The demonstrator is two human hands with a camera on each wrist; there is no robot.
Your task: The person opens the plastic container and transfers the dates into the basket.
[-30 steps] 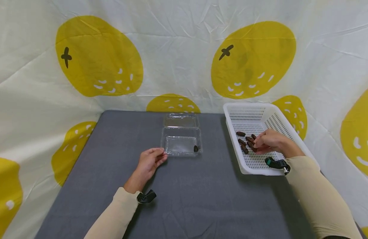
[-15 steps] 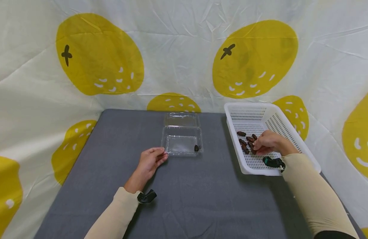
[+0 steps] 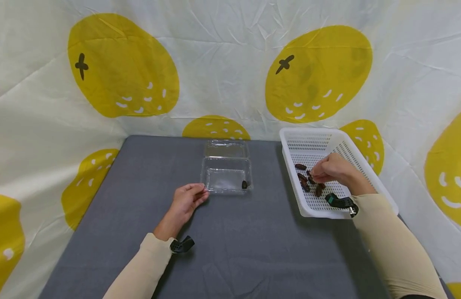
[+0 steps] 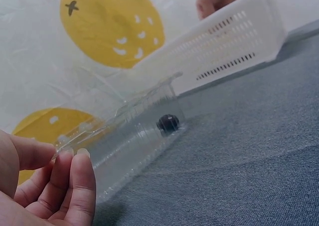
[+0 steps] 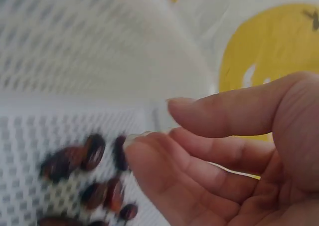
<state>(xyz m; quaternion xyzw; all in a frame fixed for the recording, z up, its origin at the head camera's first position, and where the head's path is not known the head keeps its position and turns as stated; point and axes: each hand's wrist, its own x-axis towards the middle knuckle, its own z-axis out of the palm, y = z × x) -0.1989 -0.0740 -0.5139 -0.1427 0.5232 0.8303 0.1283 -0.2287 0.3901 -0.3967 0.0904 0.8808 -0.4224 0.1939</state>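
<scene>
My left hand (image 3: 187, 200) pinches the near left corner of a clear plastic clamshell box (image 3: 224, 179), thumb above and fingers below its rim. The box lies with its lid folded back, and one dark brown date (image 3: 244, 184) sits in its near right corner, also visible in the left wrist view. My right hand (image 3: 335, 169) hovers inside a white perforated basket (image 3: 338, 214), over several dates (image 5: 94, 151) on its floor. In the right wrist view its thumb and fingertips (image 5: 149, 158) stand apart with nothing between them.
A grey cloth (image 3: 230, 249) covers the table under the box and basket. Behind it hangs a white curtain (image 3: 223, 74) with yellow fruit prints. The basket's raised walls stand around the right hand.
My right hand has lifted slightly away from the dates and drifted left. Dates that its fingers touched now lie apart, nearer the basket's front. The left hand keeps its hold on the box.
</scene>
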